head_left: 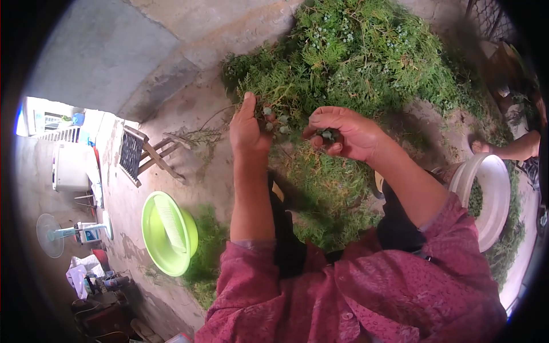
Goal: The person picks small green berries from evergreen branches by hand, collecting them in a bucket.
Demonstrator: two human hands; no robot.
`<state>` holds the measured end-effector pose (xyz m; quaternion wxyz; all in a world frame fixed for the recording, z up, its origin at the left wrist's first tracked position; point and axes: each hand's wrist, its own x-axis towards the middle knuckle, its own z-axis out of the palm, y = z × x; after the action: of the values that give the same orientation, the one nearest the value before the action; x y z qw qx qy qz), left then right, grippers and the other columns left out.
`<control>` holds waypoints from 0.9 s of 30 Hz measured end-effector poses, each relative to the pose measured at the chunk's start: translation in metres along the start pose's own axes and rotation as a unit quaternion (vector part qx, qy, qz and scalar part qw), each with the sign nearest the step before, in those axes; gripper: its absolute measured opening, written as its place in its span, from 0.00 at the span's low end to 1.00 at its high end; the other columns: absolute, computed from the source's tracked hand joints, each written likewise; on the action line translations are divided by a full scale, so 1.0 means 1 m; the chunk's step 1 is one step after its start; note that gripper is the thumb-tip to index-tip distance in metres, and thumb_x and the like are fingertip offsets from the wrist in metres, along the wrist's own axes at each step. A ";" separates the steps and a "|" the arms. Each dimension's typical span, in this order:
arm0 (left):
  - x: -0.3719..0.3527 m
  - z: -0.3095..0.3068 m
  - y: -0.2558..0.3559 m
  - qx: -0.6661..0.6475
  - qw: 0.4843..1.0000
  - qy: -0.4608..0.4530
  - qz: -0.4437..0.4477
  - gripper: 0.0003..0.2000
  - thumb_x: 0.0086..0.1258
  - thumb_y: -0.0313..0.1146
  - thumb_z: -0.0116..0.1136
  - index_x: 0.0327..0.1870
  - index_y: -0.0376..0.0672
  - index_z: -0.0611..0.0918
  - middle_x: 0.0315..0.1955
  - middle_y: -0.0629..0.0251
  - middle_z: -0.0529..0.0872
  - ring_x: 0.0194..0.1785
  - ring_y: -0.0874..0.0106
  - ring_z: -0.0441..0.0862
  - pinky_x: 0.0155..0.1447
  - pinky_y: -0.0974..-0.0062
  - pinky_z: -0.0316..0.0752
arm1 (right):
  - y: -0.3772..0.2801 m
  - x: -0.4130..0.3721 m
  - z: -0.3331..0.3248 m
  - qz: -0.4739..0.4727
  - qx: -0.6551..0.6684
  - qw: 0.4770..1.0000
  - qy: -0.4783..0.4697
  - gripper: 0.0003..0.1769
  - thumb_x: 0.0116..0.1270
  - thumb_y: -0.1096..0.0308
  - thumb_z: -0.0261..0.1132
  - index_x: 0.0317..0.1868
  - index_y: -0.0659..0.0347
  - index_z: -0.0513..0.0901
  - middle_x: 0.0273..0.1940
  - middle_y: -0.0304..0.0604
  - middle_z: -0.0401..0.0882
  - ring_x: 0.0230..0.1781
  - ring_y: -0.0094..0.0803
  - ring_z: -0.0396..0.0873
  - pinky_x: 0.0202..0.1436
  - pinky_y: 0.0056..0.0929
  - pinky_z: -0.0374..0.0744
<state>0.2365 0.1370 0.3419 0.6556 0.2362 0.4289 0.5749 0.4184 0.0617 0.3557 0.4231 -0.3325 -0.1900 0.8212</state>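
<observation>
In front of me, my left hand is closed on a leafy evergreen sprig with round grey-green cones, thumb pointing up. A short way to its right, my right hand has its fingers curled inward. Several small green cones show in its cupped fingers. Beyond both hands lies a large heap of evergreen branches, dotted with pale bluish cones. Loose green clippings cover the floor below my hands, between my knees.
To my right stands a white bucket with green bits inside; beyond it is another person's bare foot. To the left are a lime-green basin with a ridged washboard insert, a folding stool and a fan.
</observation>
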 end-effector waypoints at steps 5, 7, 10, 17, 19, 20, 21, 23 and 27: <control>-0.005 0.007 -0.005 0.022 1.000 -0.020 0.008 0.07 0.66 0.34 0.52 0.33 0.40 0.75 0.23 0.67 0.77 0.23 0.74 0.72 0.25 0.77 0.68 | 0.009 0.008 0.005 -0.059 -0.151 0.986 0.038 0.12 0.53 0.66 0.68 0.36 0.60 0.76 0.26 0.38 0.77 0.21 0.19 0.73 0.13 0.16 0.62; -0.007 0.007 -0.007 0.027 0.999 -0.030 0.009 0.09 0.64 0.34 0.54 0.32 0.37 0.75 0.24 0.65 0.77 0.23 0.73 0.74 0.25 0.75 0.70 | 0.013 0.009 0.007 -0.074 -0.197 0.977 0.047 0.12 0.53 0.65 0.68 0.34 0.62 0.77 0.24 0.37 0.76 0.21 0.18 0.72 0.15 0.17 0.64; -0.008 0.008 -0.013 0.023 0.999 -0.043 0.005 0.09 0.64 0.34 0.55 0.32 0.37 0.75 0.24 0.65 0.77 0.23 0.73 0.74 0.25 0.76 0.70 | 0.022 0.016 0.005 -0.150 -0.307 0.937 0.066 0.13 0.51 0.64 0.69 0.32 0.64 0.78 0.22 0.35 0.75 0.20 0.17 0.70 0.18 0.19 0.66; -0.025 0.021 -0.002 0.069 0.996 -0.046 0.017 0.08 0.63 0.34 0.57 0.31 0.39 0.76 0.22 0.68 0.77 0.21 0.77 0.73 0.23 0.79 0.68 | 0.020 0.013 0.006 -0.186 -0.364 0.908 0.088 0.11 0.53 0.65 0.68 0.30 0.63 0.78 0.20 0.30 0.72 0.19 0.13 0.67 0.20 0.16 0.66; -0.023 0.015 0.000 0.130 0.988 -0.074 0.022 0.08 0.61 0.36 0.59 0.30 0.40 0.77 0.20 0.70 0.77 0.20 0.79 0.72 0.21 0.81 0.66 | 0.012 0.008 0.006 -0.183 -0.364 0.908 0.099 0.10 0.53 0.65 0.68 0.30 0.62 0.78 0.20 0.30 0.73 0.18 0.13 0.67 0.20 0.16 0.65; -0.024 0.013 0.002 0.130 0.988 -0.074 0.022 0.08 0.61 0.36 0.59 0.30 0.40 0.77 0.20 0.70 0.77 0.20 0.79 0.72 0.21 0.81 0.66 | 0.009 0.008 0.006 -0.180 -0.363 0.907 0.111 0.10 0.53 0.66 0.68 0.30 0.62 0.79 0.20 0.31 0.73 0.18 0.13 0.67 0.20 0.15 0.65; -0.027 0.013 0.006 0.151 0.987 -0.055 0.018 0.08 0.61 0.36 0.60 0.29 0.41 0.77 0.20 0.70 0.77 0.20 0.79 0.71 0.20 0.82 0.65 | 0.008 0.009 0.004 -0.180 -0.363 0.907 0.111 0.10 0.53 0.66 0.68 0.30 0.62 0.79 0.20 0.31 0.73 0.18 0.13 0.67 0.20 0.15 0.65; -0.028 0.013 0.007 0.172 0.984 -0.037 0.015 0.08 0.60 0.37 0.60 0.29 0.42 0.77 0.20 0.71 0.76 0.20 0.80 0.71 0.19 0.82 0.64 | 0.008 0.012 0.003 -0.128 -0.302 0.937 0.122 0.11 0.50 0.65 0.69 0.29 0.64 0.80 0.20 0.36 0.75 0.15 0.19 0.69 0.18 0.18 0.68; -0.028 0.013 0.001 0.144 0.989 -0.009 0.019 0.08 0.60 0.36 0.60 0.28 0.43 0.76 0.20 0.69 0.76 0.19 0.80 0.70 0.17 0.83 0.62 | 0.006 0.009 0.008 -0.058 -0.207 0.968 0.133 0.09 0.48 0.67 0.69 0.28 0.62 0.79 0.19 0.35 0.75 0.15 0.18 0.69 0.17 0.18 0.67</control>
<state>0.2477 0.1134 0.3581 0.6077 0.3409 0.4967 0.5175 0.4052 0.0652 0.3541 0.4139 -0.5075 -0.3166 0.6862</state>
